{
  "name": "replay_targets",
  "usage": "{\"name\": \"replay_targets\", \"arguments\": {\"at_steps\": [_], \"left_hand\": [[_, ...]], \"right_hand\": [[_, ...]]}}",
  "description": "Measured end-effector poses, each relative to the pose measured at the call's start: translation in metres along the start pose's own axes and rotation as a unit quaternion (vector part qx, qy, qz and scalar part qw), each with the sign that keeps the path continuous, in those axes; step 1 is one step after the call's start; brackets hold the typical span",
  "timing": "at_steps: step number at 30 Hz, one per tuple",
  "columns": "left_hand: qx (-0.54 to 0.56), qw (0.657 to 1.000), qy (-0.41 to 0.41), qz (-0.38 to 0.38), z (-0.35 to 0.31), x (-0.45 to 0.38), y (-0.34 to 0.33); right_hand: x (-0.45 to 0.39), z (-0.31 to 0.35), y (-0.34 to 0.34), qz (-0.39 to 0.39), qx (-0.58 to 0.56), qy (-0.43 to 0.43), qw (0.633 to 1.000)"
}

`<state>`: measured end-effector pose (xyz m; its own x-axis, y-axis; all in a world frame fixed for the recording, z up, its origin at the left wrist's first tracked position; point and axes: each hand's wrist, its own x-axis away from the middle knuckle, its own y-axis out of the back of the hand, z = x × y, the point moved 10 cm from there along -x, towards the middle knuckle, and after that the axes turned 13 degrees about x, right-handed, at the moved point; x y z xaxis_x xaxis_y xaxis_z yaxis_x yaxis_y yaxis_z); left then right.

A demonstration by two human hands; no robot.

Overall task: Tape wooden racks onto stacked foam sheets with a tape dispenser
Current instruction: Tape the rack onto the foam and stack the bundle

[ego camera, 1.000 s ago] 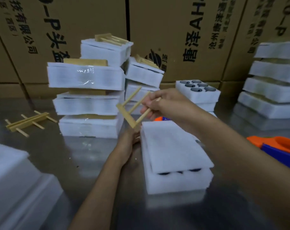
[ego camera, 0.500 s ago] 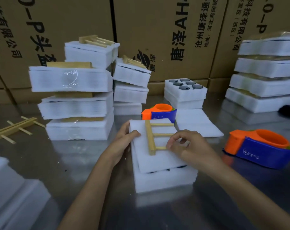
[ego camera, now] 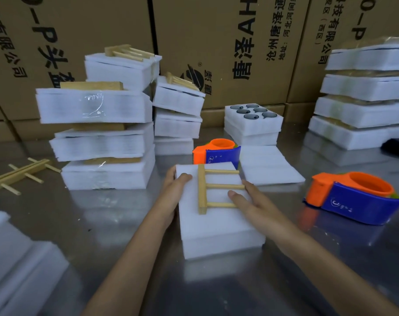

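Wooden rack [ego camera: 213,188] lies flat on the top of the foam stack [ego camera: 219,226], and I take that stack as my landmark. The rack's thick bar runs away from me along the stack's length, and its three dowels stick out toward the right edge.

My left hand [ego camera: 173,195] clasps the stack's far-left corner, thumb on top, fingers curled down the side. My right hand [ego camera: 251,202] is flat and open across the dowel ends, pressing them onto the foam and gripping nothing.

What the next move turns on, as I judge it: one dispenser [ego camera: 353,199] sits on the bench [ego camera: 57,224] well to the right of the stack, clearly on my right hand's side. A second dispenser [ego camera: 217,152] sits just behind the stack's far edge. The right hand is nearer the first one, so I would reach right while the left steadies the stack.
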<state>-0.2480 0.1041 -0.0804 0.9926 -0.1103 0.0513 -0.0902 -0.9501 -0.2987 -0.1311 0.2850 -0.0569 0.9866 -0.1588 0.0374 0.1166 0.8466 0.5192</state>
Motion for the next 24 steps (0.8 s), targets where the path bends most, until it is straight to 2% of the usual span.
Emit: {"name": "replay_targets", "arguments": {"at_steps": [4, 7, 9, 11, 13, 15, 16, 18, 22, 24], "left_hand": [[-0.004, 1.000, 0.014, -0.001, 0.004, 0.000, 0.002], [-0.003, 1.000, 0.013, -0.011, 0.004, 0.002, 0.003], [0.006, 1.000, 0.013, -0.015, 0.004, 0.003, 0.004], [0.011, 1.000, 0.016, -0.016, 0.003, 0.006, 0.004], [0.022, 1.000, 0.016, -0.008, 0.003, 0.009, 0.003], [0.037, 0.999, 0.015, -0.007, 0.004, 0.012, 0.004], [0.042, 0.999, 0.012, -0.012, 0.004, 0.013, 0.005], [0.053, 0.998, 0.009, -0.014, 0.005, 0.016, 0.006], [0.058, 0.998, 0.009, -0.010, 0.001, 0.027, 0.004], [-0.014, 0.997, -0.059, -0.057, -0.019, 0.032, 0.009]], "right_hand": [[0.002, -0.003, 0.011, 0.005, 0.003, -0.019, 1.000], [0.006, -0.004, 0.054, -0.101, 0.118, 0.005, 0.988], [0.017, 0.008, 0.090, -0.211, 0.252, 0.079, 0.941], [0.032, 0.010, 0.120, -0.310, 0.372, 0.124, 0.866], [0.043, -0.007, 0.155, -0.404, 0.444, 0.072, 0.797], [0.052, -0.035, 0.189, -0.471, 0.469, -0.044, 0.746], [0.055, -0.045, 0.201, -0.482, 0.467, -0.084, 0.736], [0.054, -0.054, 0.210, -0.482, 0.453, -0.113, 0.741], [0.051, -0.048, 0.211, -0.485, 0.431, -0.087, 0.756], [0.053, -0.046, 0.216, -0.493, 0.420, -0.060, 0.760]]}}
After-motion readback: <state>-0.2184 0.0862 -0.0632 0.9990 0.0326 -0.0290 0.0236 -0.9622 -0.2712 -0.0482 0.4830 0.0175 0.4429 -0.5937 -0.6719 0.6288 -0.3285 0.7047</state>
